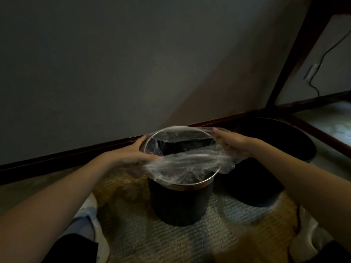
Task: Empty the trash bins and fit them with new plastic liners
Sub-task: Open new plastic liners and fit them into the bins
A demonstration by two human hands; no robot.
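Observation:
A small round black trash bin (180, 204) with a metal rim stands on the carpet in the middle of the view. A clear plastic liner (186, 164) is stretched across its mouth, its far edge over the far rim and its near part slack over the opening. My left hand (131, 152) grips the liner at the bin's left rim. My right hand (231, 144) holds the liner's edge at the right rim, fingers pointing toward the far side.
A second, larger dark bin (275, 149) stands just right of the small one, against the wall. A dark baseboard (76, 154) runs along the grey wall behind. My white shoes (89, 221) flank the bin on the patterned carpet. A cable (319, 69) hangs at far right.

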